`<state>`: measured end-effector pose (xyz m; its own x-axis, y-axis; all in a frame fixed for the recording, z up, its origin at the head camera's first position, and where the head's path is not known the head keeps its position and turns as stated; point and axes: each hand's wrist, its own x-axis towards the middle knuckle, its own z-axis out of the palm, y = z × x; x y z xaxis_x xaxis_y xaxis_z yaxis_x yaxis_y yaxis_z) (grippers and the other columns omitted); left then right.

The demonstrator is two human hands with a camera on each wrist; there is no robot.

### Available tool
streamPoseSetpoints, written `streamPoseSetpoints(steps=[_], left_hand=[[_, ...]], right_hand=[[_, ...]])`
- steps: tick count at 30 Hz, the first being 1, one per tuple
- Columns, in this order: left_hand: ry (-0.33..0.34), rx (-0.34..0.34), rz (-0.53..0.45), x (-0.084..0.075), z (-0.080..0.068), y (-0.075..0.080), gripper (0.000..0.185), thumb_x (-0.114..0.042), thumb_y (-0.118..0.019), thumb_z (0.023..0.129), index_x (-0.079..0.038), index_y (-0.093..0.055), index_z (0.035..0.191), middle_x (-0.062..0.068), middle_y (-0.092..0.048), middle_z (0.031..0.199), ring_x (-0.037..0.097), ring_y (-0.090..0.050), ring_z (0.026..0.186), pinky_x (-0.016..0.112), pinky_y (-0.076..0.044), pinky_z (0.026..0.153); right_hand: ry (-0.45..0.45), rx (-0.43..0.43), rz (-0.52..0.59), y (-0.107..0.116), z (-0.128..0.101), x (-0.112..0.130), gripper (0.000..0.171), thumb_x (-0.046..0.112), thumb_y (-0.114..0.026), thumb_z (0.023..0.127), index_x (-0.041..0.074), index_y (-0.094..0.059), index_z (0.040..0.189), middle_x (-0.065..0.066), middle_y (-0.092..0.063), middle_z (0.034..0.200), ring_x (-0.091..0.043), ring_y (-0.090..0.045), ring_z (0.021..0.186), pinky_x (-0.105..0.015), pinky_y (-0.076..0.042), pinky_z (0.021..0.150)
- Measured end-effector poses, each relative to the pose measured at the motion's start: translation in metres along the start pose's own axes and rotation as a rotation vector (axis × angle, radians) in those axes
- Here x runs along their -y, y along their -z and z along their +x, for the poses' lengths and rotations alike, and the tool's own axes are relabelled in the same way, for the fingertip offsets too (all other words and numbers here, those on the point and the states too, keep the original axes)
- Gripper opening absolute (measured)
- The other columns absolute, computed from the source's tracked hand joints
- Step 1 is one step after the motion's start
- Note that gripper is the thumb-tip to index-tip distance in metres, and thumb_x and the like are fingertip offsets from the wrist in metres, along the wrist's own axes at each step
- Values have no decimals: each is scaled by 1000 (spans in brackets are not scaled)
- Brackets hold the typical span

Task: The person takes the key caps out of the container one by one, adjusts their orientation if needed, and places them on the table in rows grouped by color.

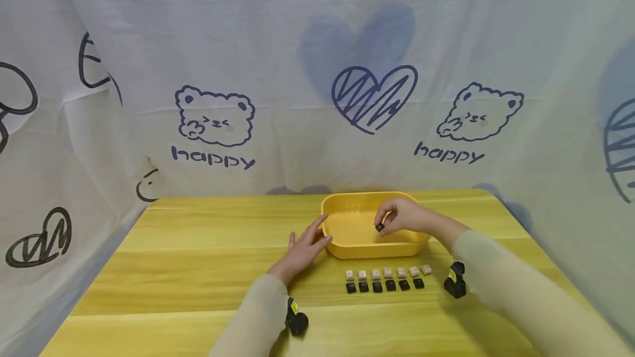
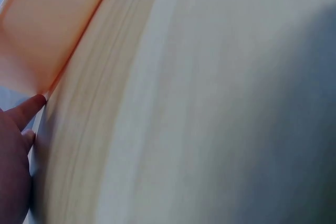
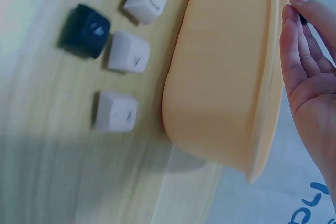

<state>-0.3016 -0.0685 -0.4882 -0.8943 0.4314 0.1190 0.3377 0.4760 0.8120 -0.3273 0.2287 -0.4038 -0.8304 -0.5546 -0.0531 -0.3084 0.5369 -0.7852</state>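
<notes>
A yellow plastic tub (image 1: 347, 247) stands on the wooden table (image 1: 198, 269). My right hand (image 1: 402, 216) hovers over the tub and pinches a small black keycap (image 1: 380, 227) between thumb and fingertips. In the right wrist view the fingers (image 3: 299, 51) reach over the tub's rim (image 3: 262, 103). My left hand (image 1: 306, 247) lies flat on the table with straight fingers touching the tub's left wall; the left wrist view shows a fingertip (image 2: 31, 106) against the tub (image 2: 42, 30). In front of the tub lie two rows of keycaps: white ones (image 1: 387, 272) and black ones (image 1: 384, 286).
A printed white cloth with bears and hearts (image 1: 317, 98) hangs behind and around the table. Wrist cameras (image 1: 296, 321) (image 1: 455, 280) sit on both forearms. Bare wood spreads to the left of the tub and along the near edge.
</notes>
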Motion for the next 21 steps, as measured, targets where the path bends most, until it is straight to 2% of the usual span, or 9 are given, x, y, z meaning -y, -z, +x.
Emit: streamPoseSetpoints(steps=[6, 10, 13, 18, 21], left_hand=[[9, 9, -3, 0, 0, 2, 62, -42, -46, 103, -27, -19, 157, 10, -46, 147, 26, -36, 139, 59, 17, 109], [2, 2, -4, -1, 2, 0, 61, -40, -46, 104, -26, -19, 157, 10, -47, 146, 25, -37, 138, 59, 18, 109], [-3, 2, -6, 0, 2, -1, 61, -38, -45, 104, -25, -19, 157, 11, -47, 146, 26, -37, 138, 60, 18, 109], [3, 7, -9, 1, 1, -2, 61, -39, -45, 104, -24, -19, 157, 12, -46, 147, 28, -33, 140, 60, 18, 109], [8, 6, -8, 0, 1, -2, 61, -40, -45, 104, -25, -19, 157, 12, -45, 147, 27, -33, 140, 59, 18, 109]], right_hand=[[15, -15, 59, 5, -28, 4, 17, 0, -78, 79, -2, -69, 94, -12, -69, 82, -32, -67, 77, -35, -57, 71], [30, -36, 70, 9, -52, 6, 17, 2, -78, 81, -1, -70, 96, -13, -70, 83, -40, -66, 80, -43, -57, 72], [42, -55, 65, 9, -71, 3, 18, 4, -78, 82, 0, -71, 98, -11, -70, 85, -35, -67, 80, -44, -57, 71], [60, -107, 28, 8, -99, -7, 18, 4, -77, 82, 0, -73, 99, -9, -70, 93, -18, -66, 78, -33, -58, 70], [53, -142, -6, 8, -112, -15, 17, 7, -78, 82, 2, -74, 98, -7, -70, 96, -14, -64, 80, -29, -57, 70]])
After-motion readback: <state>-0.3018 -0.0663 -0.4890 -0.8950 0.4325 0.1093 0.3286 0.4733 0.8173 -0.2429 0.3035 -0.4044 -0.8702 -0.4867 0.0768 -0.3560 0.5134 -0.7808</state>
